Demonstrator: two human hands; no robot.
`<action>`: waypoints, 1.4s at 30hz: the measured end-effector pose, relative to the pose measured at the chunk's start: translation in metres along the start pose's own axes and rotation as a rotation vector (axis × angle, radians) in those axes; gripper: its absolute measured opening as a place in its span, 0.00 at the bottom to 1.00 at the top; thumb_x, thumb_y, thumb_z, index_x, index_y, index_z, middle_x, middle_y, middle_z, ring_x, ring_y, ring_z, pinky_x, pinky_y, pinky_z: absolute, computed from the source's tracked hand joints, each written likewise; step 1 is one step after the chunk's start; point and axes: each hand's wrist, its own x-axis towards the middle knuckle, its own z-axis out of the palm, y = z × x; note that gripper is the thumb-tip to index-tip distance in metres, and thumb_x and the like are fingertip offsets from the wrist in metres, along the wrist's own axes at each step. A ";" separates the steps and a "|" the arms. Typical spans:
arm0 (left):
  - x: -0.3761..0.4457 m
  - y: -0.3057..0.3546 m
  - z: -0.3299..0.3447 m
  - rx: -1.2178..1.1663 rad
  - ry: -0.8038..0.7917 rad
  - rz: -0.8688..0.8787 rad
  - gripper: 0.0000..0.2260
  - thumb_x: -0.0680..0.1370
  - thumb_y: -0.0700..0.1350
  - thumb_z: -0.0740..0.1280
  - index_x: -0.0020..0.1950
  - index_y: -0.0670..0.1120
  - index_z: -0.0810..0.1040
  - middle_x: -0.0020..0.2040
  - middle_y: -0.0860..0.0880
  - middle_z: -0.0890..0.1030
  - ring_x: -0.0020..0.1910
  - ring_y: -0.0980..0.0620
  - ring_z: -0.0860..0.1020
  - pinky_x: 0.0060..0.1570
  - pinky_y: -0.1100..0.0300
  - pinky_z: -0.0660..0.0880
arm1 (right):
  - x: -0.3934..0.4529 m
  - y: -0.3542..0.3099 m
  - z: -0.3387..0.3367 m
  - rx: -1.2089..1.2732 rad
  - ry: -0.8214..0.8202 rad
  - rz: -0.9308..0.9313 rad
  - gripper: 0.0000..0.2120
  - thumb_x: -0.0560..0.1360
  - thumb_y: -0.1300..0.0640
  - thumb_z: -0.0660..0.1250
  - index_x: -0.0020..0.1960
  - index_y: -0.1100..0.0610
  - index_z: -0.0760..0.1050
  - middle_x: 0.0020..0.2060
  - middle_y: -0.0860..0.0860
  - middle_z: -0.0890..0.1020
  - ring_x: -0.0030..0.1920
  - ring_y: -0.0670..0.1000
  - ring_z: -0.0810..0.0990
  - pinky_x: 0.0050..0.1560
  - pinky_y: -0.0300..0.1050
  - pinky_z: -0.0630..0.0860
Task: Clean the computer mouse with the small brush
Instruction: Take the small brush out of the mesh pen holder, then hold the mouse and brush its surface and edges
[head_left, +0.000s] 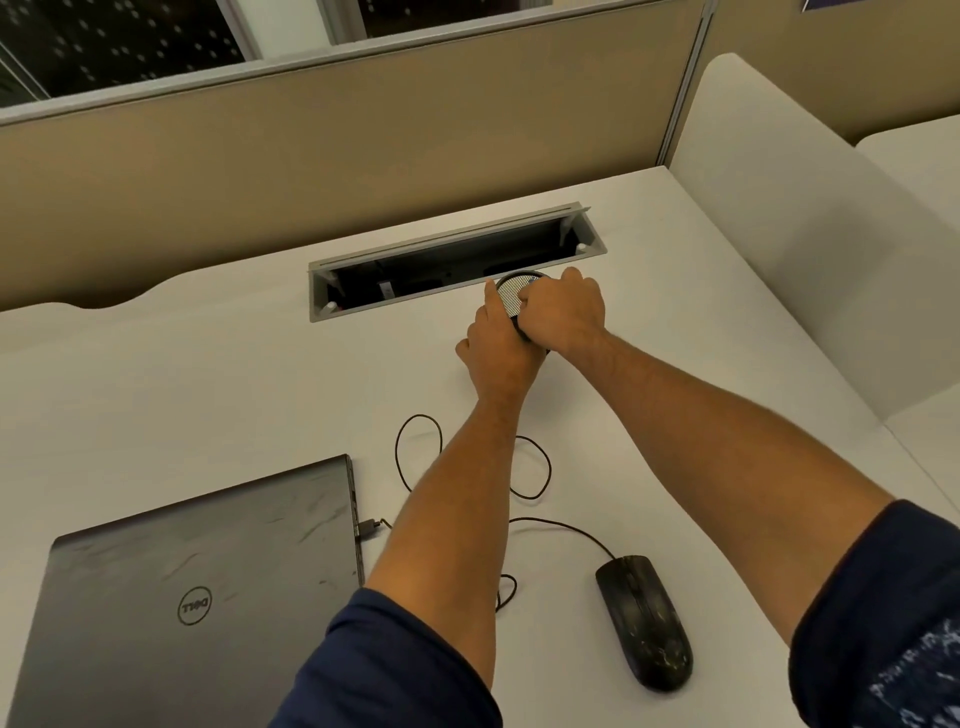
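A black wired computer mouse (645, 621), speckled with pale dirt, lies on the white desk (208, 395) at the near right. Its thin black cable (418, 457) loops across the desk to a plug at the laptop's side. Both hands are far from it, at the back of the desk. There a round black mesh container (511, 295) stands by the cable well. My left hand (496, 345) grips its left side and my right hand (563, 312) covers its right side and top. No brush is visible; the container's inside is hidden.
A closed dark laptop (192, 592) lies at the near left. An open grey cable well (457, 262) is sunk into the desk behind the container. A tan partition (311, 166) closes the back, and a white divider panel (810, 249) stands on the right.
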 end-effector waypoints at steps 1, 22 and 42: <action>0.000 -0.001 0.001 0.003 0.006 0.003 0.40 0.75 0.61 0.73 0.81 0.50 0.60 0.71 0.49 0.77 0.68 0.46 0.78 0.68 0.45 0.70 | -0.001 0.000 0.000 0.016 0.028 -0.008 0.24 0.81 0.41 0.61 0.73 0.50 0.73 0.70 0.56 0.75 0.68 0.58 0.73 0.67 0.51 0.72; -0.058 0.007 -0.030 0.063 0.062 0.072 0.47 0.74 0.57 0.76 0.84 0.46 0.52 0.82 0.45 0.60 0.78 0.43 0.64 0.74 0.47 0.66 | -0.059 0.052 -0.030 0.895 0.540 -0.187 0.08 0.79 0.55 0.71 0.55 0.58 0.82 0.51 0.53 0.86 0.49 0.47 0.84 0.48 0.35 0.83; -0.247 -0.040 -0.051 0.196 -0.200 0.436 0.34 0.81 0.61 0.61 0.83 0.48 0.58 0.82 0.47 0.61 0.80 0.46 0.63 0.76 0.43 0.66 | -0.204 0.132 0.006 1.204 0.193 0.095 0.12 0.77 0.57 0.74 0.55 0.65 0.83 0.43 0.59 0.86 0.41 0.55 0.88 0.49 0.49 0.86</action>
